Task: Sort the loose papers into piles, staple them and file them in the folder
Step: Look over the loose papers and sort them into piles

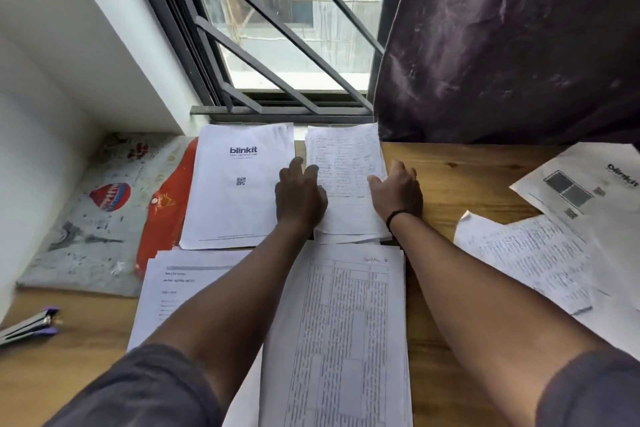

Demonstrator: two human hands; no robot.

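Note:
Several paper piles lie on the wooden desk (457,180). A pile of handwritten lists (346,156) sits at the far middle. My left hand (300,194) presses its left edge and my right hand (398,192) presses its right edge, fingers spread. Left of it lies a pile topped by a blinkit sheet (239,184). Nearer me are a table-printed pile (343,329) and a letter pile (180,291) under my left forearm. Loose sheets (526,253) lie at the right. A stapler (31,326) rests at the left edge. A red folder (169,205) sticks out beneath the blinkit pile.
A patterned mat (90,215) covers the left of the desk by the white wall. A barred window (287,45) stands behind the piles, with a dark curtain (512,45) hanging at the right down to the desk.

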